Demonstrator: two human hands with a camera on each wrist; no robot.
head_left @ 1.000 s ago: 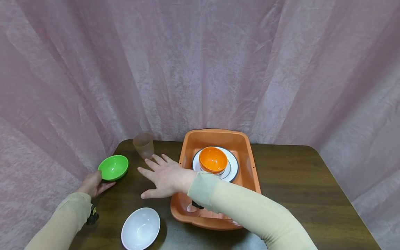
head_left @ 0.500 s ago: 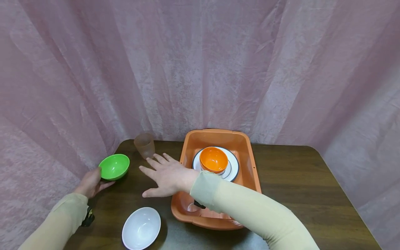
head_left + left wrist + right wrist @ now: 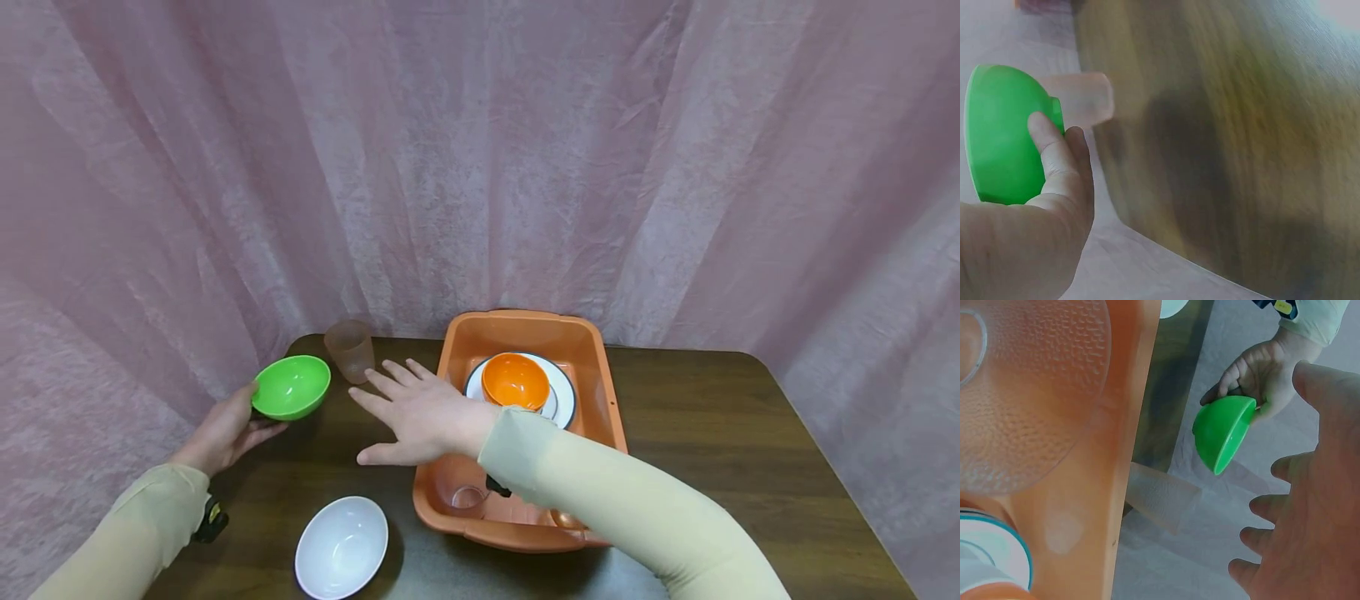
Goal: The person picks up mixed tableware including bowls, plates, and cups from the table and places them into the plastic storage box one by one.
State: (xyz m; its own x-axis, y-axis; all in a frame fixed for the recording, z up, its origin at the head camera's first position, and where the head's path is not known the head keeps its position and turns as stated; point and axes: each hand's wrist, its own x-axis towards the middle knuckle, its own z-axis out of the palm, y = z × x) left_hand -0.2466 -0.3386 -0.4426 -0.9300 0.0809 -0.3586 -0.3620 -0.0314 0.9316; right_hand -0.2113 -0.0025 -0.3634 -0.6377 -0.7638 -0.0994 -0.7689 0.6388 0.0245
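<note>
In the head view my left hand (image 3: pixel 225 429) grips a green bowl (image 3: pixel 291 388) by its near left side, with fingers under its base. The left wrist view shows the same green bowl (image 3: pixel 1013 137) raised off the wooden table, fingertips on its outside by the foot. My right hand (image 3: pixel 423 417) is spread out, palm down and holding nothing, between the green bowl and an orange basin (image 3: pixel 600 379). Just beyond its fingertips stands a clear tumbler (image 3: pixel 350 352). A white bowl (image 3: pixel 341 546) sits on the table nearer to me.
Inside the basin, an orange bowl (image 3: pixel 514 382) rests over a white plate (image 3: pixel 562 400) with a dark rim. A clear textured vessel (image 3: pixel 1041 394) lies at the basin's near end, partly hidden by my right sleeve in the head view. A pink curtain (image 3: pixel 480 167) hangs behind the table.
The left hand has lifted the green bowl and carried it right and slightly away from me. The spread right hand has shifted a little to the right.
</note>
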